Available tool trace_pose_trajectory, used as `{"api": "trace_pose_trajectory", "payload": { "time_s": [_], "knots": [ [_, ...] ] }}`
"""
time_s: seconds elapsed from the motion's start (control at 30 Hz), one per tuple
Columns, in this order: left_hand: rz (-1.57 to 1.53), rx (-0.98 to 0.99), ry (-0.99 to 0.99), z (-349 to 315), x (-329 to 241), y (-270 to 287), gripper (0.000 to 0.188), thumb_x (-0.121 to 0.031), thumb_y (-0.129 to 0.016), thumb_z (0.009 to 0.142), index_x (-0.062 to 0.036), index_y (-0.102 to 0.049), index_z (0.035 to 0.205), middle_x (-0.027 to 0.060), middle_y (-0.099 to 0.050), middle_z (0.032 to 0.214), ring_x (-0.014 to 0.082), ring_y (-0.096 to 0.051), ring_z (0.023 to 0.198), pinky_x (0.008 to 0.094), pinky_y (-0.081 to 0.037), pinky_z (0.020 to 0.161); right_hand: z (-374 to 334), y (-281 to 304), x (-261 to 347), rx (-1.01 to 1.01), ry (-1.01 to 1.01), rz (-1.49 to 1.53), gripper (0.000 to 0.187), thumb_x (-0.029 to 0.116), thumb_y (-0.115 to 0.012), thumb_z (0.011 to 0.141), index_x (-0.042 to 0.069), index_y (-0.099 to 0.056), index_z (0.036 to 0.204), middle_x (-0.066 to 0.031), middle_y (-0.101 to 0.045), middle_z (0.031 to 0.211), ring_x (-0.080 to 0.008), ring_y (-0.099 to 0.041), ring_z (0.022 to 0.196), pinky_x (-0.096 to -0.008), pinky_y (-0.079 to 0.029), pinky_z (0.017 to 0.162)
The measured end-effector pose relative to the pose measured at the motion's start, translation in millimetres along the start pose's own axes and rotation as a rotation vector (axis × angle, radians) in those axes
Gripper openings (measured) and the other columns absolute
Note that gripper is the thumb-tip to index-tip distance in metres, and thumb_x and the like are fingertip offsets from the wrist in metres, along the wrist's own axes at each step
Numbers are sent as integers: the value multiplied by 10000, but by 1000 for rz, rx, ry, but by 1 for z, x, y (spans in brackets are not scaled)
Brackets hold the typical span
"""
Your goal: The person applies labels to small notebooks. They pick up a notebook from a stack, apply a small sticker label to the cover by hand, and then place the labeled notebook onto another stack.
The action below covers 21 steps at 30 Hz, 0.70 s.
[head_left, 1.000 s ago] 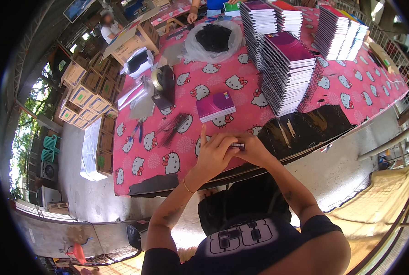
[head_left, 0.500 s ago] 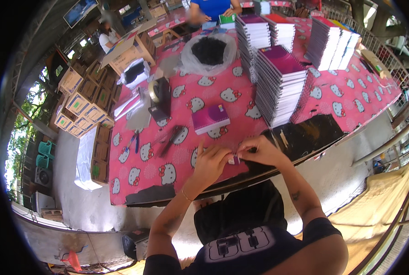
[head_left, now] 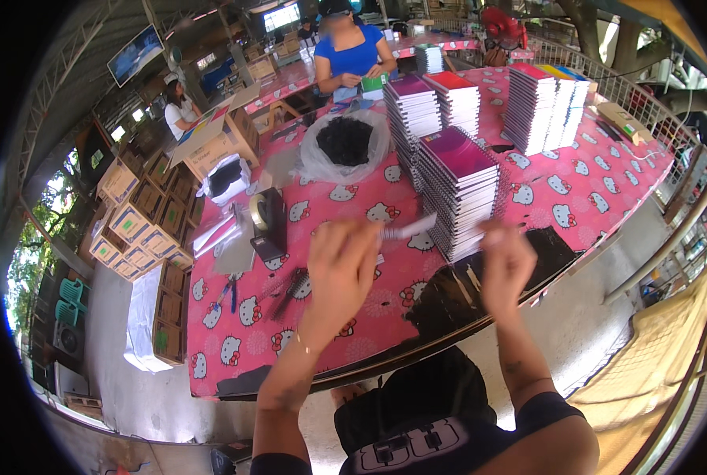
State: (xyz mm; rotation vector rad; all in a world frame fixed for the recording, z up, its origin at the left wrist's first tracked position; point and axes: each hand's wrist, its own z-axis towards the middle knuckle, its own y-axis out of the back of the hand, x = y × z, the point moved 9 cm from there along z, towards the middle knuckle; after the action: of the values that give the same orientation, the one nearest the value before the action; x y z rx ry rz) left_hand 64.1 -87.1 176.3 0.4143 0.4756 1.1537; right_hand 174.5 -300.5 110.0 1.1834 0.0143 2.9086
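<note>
My left hand (head_left: 342, 265) is raised over the near middle of the table, its fingers closed on a thin white piece (head_left: 413, 228). That piece juts out to the right and is smeared by motion, so its kind is unclear. My right hand (head_left: 508, 257) is in the air by the near stack of purple spiral notebooks (head_left: 458, 194), apart from the left. Its fingers look curled but are blurred, and I cannot make out anything in them. Where the single purple notebook lay, my left hand covers most of the spot.
A plastic bag of black coils (head_left: 345, 142), a tape dispenser (head_left: 266, 226) and more notebook stacks (head_left: 539, 111) stand on the pink patterned table (head_left: 298, 210). Pliers (head_left: 232, 293) lie at left. Cardboard boxes (head_left: 144, 210) are piled beyond. A person in blue (head_left: 349, 55) handles a green notebook opposite.
Both hands have risen and parted; the right has moved away to the right. The small purple-and-white item between them is replaced by the blurred white piece at my left. The view has tilted up.
</note>
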Motion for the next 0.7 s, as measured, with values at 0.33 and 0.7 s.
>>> {"api": "trace_pose_trajectory", "payload": {
  "time_s": [0.33, 0.7],
  "knots": [
    [-504, -12, -124, 97, 33, -147, 253, 80, -597, 844, -10, -699, 1057, 161, -693, 1142, 324, -651, 1134, 405, -528, 935, 114, 3, -92, 367, -217, -16, 600, 214, -767, 900, -66, -541, 1380, -202, -639, 1282, -215, -596, 1155, -338, -454, 1002],
    [-425, -73, -147, 85, 25, -112, 251, 10, -640, 868, -9, -678, 1115, 168, -689, 1154, 339, -672, 1097, 379, -548, 869, 106, 12, -70, 254, 33, -104, 567, 176, -733, 920, -72, -527, 1387, -193, -603, 1341, -220, -574, 1201, -347, -439, 1029]
  ]
}}
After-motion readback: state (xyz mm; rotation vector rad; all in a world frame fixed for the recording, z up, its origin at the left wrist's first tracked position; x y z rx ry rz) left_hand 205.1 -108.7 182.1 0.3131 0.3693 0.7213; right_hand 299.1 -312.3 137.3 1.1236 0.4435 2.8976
